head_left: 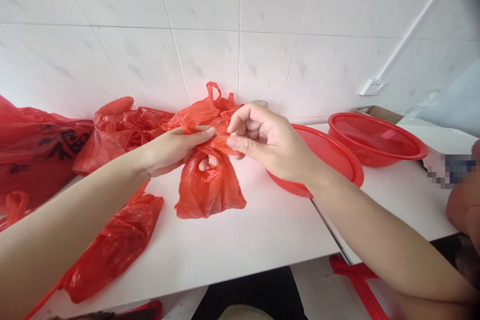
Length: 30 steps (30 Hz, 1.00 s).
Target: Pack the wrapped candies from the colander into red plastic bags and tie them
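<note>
A small red plastic bag [212,192] hangs from both my hands above the white table, its body crumpled and its base fairly flat. My left hand [183,147] grips the gathered top of the bag, thumb on top and some fingertips showing through below. With thumb and fingers my right hand [255,137] pinches a twisted end of the same bag, pulled out to the right. What the bag contains cannot be made out. Just behind my hands stands another red plastic bag [210,107] with its handle loop sticking up.
More red bags [120,125] crowd the left, one with dark printing [67,142]; another red bag [116,245] lies near the front edge. Two red perforated baskets [330,152] [378,135] stand right. A wall socket [373,86] is behind; part of another person [465,205] shows far right.
</note>
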Motion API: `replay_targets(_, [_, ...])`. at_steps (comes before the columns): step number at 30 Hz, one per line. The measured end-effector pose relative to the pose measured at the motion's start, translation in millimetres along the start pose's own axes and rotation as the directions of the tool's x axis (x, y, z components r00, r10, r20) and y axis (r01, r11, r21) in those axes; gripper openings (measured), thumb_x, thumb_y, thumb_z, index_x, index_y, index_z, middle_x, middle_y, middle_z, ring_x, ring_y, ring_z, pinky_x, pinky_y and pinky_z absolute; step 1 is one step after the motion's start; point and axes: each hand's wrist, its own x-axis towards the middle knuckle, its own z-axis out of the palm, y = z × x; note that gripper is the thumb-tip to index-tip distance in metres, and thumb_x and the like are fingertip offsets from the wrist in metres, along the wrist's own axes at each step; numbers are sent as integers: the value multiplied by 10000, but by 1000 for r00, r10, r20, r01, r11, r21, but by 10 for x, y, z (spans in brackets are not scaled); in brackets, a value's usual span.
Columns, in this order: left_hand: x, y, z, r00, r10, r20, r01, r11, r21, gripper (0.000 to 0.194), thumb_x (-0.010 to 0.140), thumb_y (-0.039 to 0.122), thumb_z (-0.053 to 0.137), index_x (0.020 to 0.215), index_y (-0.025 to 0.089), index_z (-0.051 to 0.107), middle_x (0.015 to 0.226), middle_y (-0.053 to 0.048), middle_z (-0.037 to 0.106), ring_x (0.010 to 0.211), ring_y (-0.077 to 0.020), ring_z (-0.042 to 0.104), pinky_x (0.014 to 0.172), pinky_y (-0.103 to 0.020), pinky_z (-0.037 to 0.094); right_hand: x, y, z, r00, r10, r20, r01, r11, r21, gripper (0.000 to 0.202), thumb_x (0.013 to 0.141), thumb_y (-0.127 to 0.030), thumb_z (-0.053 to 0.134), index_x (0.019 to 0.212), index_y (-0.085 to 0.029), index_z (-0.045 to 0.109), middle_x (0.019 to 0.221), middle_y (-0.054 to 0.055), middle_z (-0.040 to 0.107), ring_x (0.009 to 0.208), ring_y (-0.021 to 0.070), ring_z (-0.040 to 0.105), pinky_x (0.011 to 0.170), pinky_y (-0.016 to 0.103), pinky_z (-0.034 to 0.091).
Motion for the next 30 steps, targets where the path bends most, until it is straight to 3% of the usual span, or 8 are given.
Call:
replay_targets(4, [-3,14,-40,997,60,55,-74,953,295,226,869,368,614,765,194,714,673,-47,647,625,-158,609,592,-276,508,-5,14,33,999,30,-23,-30,999,-12,184,897,-383,597,1017,-252,544,1027,15,605,955,150,591,812,294,485])
replay_targets(10, [56,-82,113,971,240,-24,-161,722,673,121,810,280,628,839,250,742,844,-32,731,777,-210,667,721,-312,517,123,674,138,973,230,-2,-228,964,136,264,976,-426,426,1089,-259,595,1131,6,625,1111,152,548,988,324,417])
replay_targets(13, [81,-228,171,924,373,-86,-158,577,801,231,733,81,514,819,229,668,781,-4,701,688,-181,633,625,-272,476,89,849,189,956,293,10,-281,905,320,277,963,-422,455,1098,-261,636,1145,10,651,1139,163,555,1008,323,420])
replay_targets(15, [80,-323,194,883,455,-119,-146,506,850,320,673,24,456,870,226,608,769,12,677,630,-154,600,568,-246,443,45,884,200,934,345,93,-348,821,452,268,953,-415,478,1100,-275,653,1148,6,665,1113,166,584,986,320,444])
replay_targets(21, [4,-455,246,764,637,-103,-188,373,908,311,728,37,438,944,217,572,978,-40,649,865,-179,637,694,-264,490,-60,891,240,854,402,329,-518,605,605,159,900,-354,584,997,-258,666,1018,5,690,901,139,641,808,267,504])
replay_targets(24, [-70,-471,241,771,630,-96,-191,372,909,261,792,98,484,979,234,606,998,-45,661,893,-189,644,735,-281,503,-56,883,291,847,445,289,-526,633,567,70,891,-293,579,896,-237,621,884,-18,660,754,105,622,707,238,502])
replay_targets(28, [-206,-517,168,826,552,-115,-177,448,876,354,832,149,501,1140,263,633,1029,-55,694,880,-192,663,733,-281,503,-47,776,388,906,417,66,-403,807,432,127,938,-326,481,872,-227,526,908,-10,597,762,116,617,669,258,530])
replay_targets(30, [-290,-556,111,843,527,-111,-180,470,864,420,824,130,496,1194,271,634,988,-54,709,833,-191,667,711,-280,500,-65,732,462,933,360,15,-342,872,349,173,952,-375,450,871,-230,499,930,-3,584,794,128,618,672,274,544])
